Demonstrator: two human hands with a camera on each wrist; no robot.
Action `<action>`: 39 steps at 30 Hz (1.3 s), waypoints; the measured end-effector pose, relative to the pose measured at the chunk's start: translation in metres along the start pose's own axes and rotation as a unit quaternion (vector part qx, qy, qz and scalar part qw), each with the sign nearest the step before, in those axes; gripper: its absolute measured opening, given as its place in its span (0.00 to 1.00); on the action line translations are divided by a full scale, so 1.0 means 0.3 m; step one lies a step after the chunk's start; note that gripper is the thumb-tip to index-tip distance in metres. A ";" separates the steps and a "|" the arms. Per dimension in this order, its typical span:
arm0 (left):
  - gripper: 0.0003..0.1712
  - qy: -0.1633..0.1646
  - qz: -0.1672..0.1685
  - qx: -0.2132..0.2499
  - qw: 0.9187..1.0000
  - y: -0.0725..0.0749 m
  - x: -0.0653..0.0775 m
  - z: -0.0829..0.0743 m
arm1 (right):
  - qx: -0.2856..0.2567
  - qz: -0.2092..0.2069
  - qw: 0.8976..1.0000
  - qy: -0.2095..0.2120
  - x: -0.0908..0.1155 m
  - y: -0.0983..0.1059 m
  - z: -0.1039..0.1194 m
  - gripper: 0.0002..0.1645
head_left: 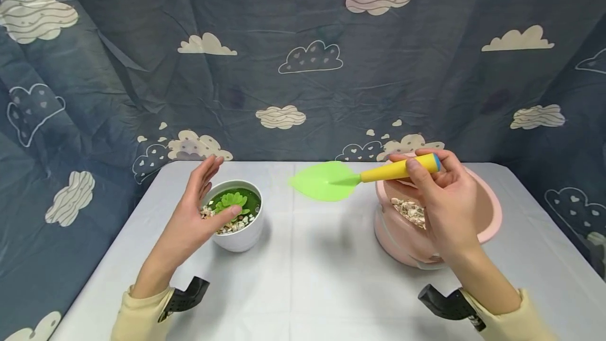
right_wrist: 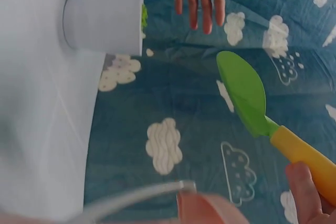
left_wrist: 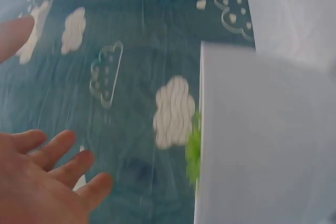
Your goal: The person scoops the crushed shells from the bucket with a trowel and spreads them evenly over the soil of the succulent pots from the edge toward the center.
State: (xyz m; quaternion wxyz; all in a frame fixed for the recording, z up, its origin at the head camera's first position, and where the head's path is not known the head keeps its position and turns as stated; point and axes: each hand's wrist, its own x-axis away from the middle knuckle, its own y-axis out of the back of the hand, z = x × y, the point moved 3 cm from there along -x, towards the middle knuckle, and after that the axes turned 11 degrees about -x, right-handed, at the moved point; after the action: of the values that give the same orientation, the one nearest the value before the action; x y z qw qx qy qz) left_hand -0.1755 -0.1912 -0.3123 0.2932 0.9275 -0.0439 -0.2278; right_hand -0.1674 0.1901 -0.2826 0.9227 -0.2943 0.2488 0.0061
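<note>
Head view, nearest first: two pale yellow sleeves (head_left: 142,314) with dark wrist mounts lie low over a smooth white tablecloth (head_left: 307,278). Further in, the left hand (head_left: 196,214) is held flat and edge-on, fingers straight and together, holding nothing, just beside the near-left rim of a small white pot (head_left: 239,236); whether it touches the rim I cannot tell. The pot is round and glossy, holding a green rosette succulent (head_left: 230,202) ringed by pale, coarse gravel. To the right, the right hand (head_left: 445,199) has thumb and fingers curled round the yellow handle of a toy trowel (head_left: 360,177) whose matte green, leaf-shaped plastic blade hangs level in the air between the pot and a pink basin (head_left: 487,214); the blade looks empty. The basin is smooth-walled and holds a small heap of the same gravel (head_left: 409,210). Judging from this, the work sits between scoops of gravel: the next move would call for dipping the blade into the basin without tipping it. Behind everything hangs a wrinkled blue cloth with cloud prints (head_left: 307,57).
</note>
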 end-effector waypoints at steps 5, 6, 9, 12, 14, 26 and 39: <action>0.54 -0.012 0.015 0.009 1.000 -0.072 -0.022 -0.060 | -0.010 -0.025 1.000 0.008 -0.018 0.059 0.047 0.18; 0.54 -0.010 0.021 0.014 1.000 -0.087 -0.025 -0.071 | -0.014 -0.028 0.999 0.010 -0.022 0.071 0.057 0.18; 0.54 -0.008 0.034 0.023 0.999 -0.130 -0.035 -0.102 | -0.005 -0.039 0.999 0.020 -0.035 0.103 0.087 0.18; 0.53 -0.016 0.036 0.024 0.999 -0.174 -0.049 -0.127 | -0.009 -0.049 0.998 0.029 -0.045 0.132 0.112 0.18; 0.52 -0.020 0.036 0.024 0.999 -0.206 -0.057 -0.140 | -0.009 -0.053 0.998 0.034 -0.050 0.148 0.127 0.18; 0.50 -0.011 0.084 0.052 0.995 -0.410 -0.066 -0.158 | -0.008 -0.054 0.998 0.030 -0.078 0.236 0.212 0.19; 0.47 0.010 0.149 0.055 0.987 -0.575 -0.106 -0.144 | 0.092 -0.046 0.994 0.042 -0.100 0.314 0.288 0.21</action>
State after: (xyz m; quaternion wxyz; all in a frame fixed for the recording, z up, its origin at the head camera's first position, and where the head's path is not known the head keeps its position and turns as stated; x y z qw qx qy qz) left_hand -0.1936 -0.0195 -0.3654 0.2733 0.9273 -0.1916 -0.1696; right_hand -0.1691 0.3193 -0.2589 0.9337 -0.2197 0.2735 -0.0717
